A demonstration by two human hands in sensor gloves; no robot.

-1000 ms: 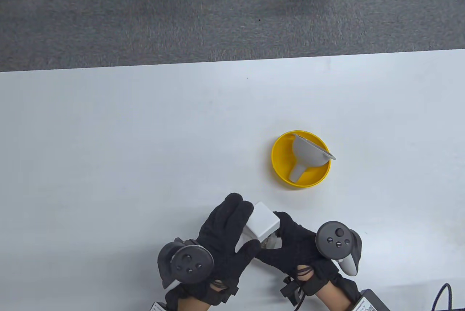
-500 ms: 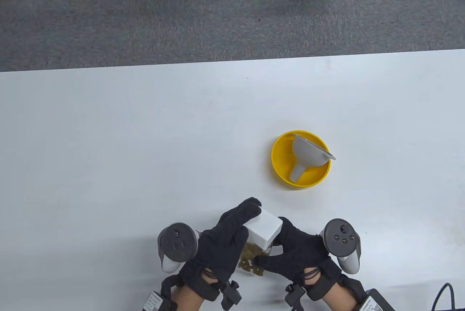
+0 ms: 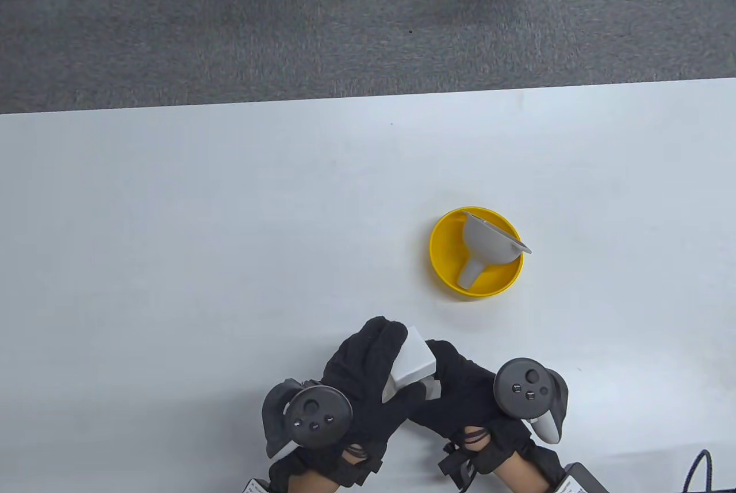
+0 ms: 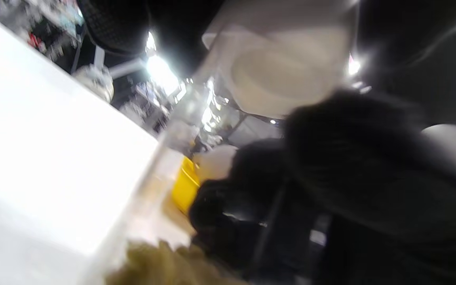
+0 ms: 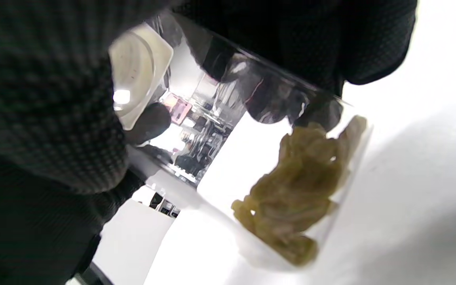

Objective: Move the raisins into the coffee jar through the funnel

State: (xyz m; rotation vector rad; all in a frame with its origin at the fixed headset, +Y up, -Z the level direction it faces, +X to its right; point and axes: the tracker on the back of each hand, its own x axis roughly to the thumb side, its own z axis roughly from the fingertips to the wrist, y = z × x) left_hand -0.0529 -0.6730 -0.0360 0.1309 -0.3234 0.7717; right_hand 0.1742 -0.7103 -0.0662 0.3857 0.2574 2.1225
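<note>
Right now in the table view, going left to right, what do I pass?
Left hand → white-lidded jar → right hand → yellow bowl with the grey funnel lying in it.

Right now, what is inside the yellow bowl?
A grey funnel lies tilted inside the yellow bowl, its spout toward the near left wall and its wide rim over the far right edge. The bowl's floor beneath the funnel is covered.

Even, bright overhead light in the table view, sharp throughout, soft shadows beneath the gloves. The left wrist view is heavily motion-blurred with blown-out highlights. Glare streaks the clear plastic jar (image 5: 275, 150) in the right wrist view
</note>
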